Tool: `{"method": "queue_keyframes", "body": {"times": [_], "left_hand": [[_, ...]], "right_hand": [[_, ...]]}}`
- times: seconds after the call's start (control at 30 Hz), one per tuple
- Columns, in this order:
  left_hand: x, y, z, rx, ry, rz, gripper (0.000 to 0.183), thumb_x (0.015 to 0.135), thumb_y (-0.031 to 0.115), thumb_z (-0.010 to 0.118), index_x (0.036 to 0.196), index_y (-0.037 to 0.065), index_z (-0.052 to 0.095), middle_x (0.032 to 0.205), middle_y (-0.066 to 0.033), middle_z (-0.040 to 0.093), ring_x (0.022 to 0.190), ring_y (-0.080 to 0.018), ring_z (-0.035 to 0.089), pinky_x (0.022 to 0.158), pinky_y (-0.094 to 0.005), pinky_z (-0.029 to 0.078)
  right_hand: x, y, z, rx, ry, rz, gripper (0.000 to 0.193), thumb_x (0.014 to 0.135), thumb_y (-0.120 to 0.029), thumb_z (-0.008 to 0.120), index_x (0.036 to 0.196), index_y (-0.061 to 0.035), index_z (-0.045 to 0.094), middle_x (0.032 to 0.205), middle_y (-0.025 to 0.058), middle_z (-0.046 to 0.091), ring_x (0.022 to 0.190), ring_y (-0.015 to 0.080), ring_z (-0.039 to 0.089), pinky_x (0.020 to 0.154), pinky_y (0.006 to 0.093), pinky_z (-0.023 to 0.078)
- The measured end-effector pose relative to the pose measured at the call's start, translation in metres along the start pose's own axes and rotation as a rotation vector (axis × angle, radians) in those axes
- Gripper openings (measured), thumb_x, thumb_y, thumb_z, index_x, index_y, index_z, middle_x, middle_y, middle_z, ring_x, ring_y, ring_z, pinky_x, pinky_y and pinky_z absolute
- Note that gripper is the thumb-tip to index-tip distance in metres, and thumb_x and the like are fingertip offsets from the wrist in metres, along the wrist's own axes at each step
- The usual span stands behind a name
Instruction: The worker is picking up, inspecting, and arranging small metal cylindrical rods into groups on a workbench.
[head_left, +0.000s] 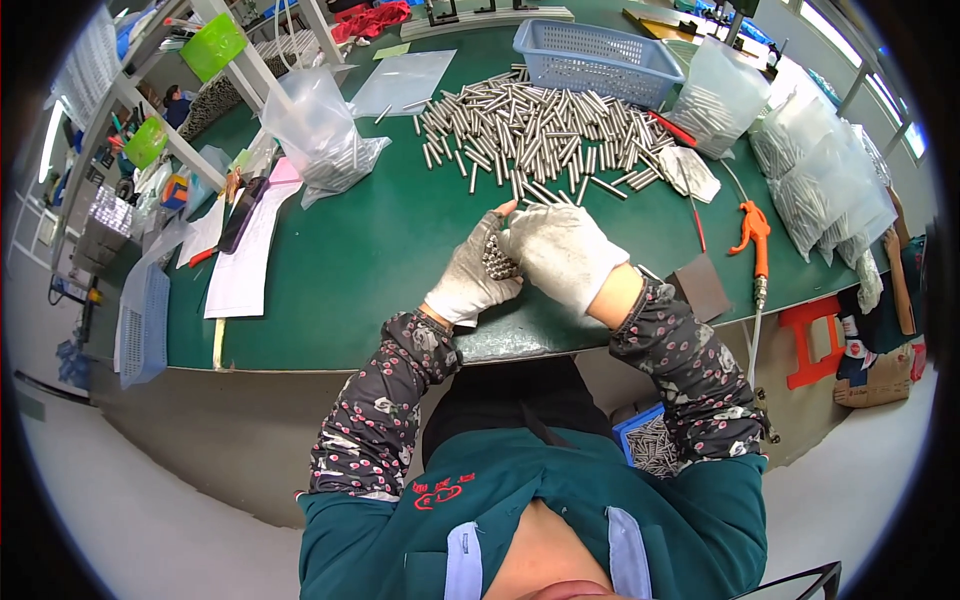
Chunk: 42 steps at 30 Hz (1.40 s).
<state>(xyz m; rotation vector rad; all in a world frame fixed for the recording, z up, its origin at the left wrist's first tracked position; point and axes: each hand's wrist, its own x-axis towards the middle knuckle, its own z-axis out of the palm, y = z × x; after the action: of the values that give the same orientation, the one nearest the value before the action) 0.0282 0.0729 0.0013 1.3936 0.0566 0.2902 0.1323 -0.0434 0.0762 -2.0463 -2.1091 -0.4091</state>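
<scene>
My left hand [466,272], in a grey-white work glove, is closed around a bundle of metal pins [498,262] whose round ends face up. Its bare thumb tip points toward the pile. Close against it, my right hand [566,252] in a white glove is curled, its back turned up. The right fingers are mostly hidden, so what they hold cannot be made out. Just beyond both hands lies a large loose pile of short shiny metal pins [540,125] on the green tabletop [360,270].
A blue basket [600,62] stands behind the pile. Plastic bags of pins [715,100] sit at right, another bag [325,140] at left. An orange air gun [755,240] lies right. Below the table edge is a blue bin [645,440]. Another person's arm [898,270] shows far right.
</scene>
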Motion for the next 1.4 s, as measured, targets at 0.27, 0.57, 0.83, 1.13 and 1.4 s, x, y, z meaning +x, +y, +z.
{"method": "queue_keyframes", "body": {"times": [0.27, 0.57, 0.83, 1.13, 1.4], "left_hand": [[-0.001, -0.008, -0.005, 0.022, 0.012, 0.035, 0.091, 0.065, 0.000, 0.072, 0.142, 0.006, 0.023, 0.112, -0.0011, 0.049, 0.099, -0.0092, 0.047, 0.087, -0.0240, 0.040], [-0.001, -0.009, -0.007, -0.081, -0.033, -0.038, 0.094, 0.065, 0.000, 0.075, 0.142, 0.004, 0.021, 0.122, -0.0021, 0.050, 0.104, -0.0091, 0.050, 0.089, -0.0238, 0.041], [-0.001, 0.000, 0.000, 0.208, 0.049, 0.103, 0.087, 0.067, -0.007, 0.066, 0.142, 0.009, 0.024, 0.097, 0.0010, 0.056, 0.083, -0.0064, 0.053, 0.077, -0.0206, 0.045], [-0.001, -0.009, -0.005, 0.134, 0.050, 0.071, 0.086, 0.066, -0.004, 0.066, 0.141, 0.010, 0.027, 0.088, 0.0018, 0.057, 0.077, -0.0060, 0.053, 0.074, -0.0208, 0.046], [-0.001, -0.004, -0.003, 0.027, 0.005, -0.015, 0.088, 0.066, -0.007, 0.066, 0.142, 0.007, 0.024, 0.092, 0.0014, 0.055, 0.081, -0.0071, 0.052, 0.076, -0.0203, 0.044]], "right_hand": [[0.001, -0.001, -0.014, -0.118, 0.011, 0.057, 0.006, 0.072, -0.007, 0.054, 0.077, -0.0063, 0.058, 0.074, 0.0085, 0.059, 0.075, 0.0225, 0.061, 0.065, 0.0335, 0.048], [-0.004, 0.005, 0.000, 0.202, -0.046, 0.103, 0.009, 0.073, -0.012, 0.061, 0.081, -0.0078, 0.061, 0.079, 0.0090, 0.060, 0.079, 0.0290, 0.059, 0.069, 0.0385, 0.048], [0.002, -0.012, 0.000, -0.199, -0.088, 0.017, 0.010, 0.071, -0.009, 0.057, 0.077, -0.0057, 0.064, 0.075, 0.0079, 0.064, 0.073, 0.0220, 0.064, 0.062, 0.0318, 0.049], [-0.002, 0.001, -0.018, 0.088, 0.057, 0.191, 0.008, 0.076, -0.013, 0.059, 0.079, -0.0059, 0.057, 0.072, 0.0098, 0.057, 0.072, 0.0280, 0.059, 0.065, 0.0380, 0.048], [-0.007, 0.001, -0.004, 0.207, 0.009, 0.196, 0.014, 0.074, -0.018, 0.065, 0.079, -0.0071, 0.059, 0.075, 0.0101, 0.058, 0.076, 0.0294, 0.060, 0.066, 0.0390, 0.046]]}}
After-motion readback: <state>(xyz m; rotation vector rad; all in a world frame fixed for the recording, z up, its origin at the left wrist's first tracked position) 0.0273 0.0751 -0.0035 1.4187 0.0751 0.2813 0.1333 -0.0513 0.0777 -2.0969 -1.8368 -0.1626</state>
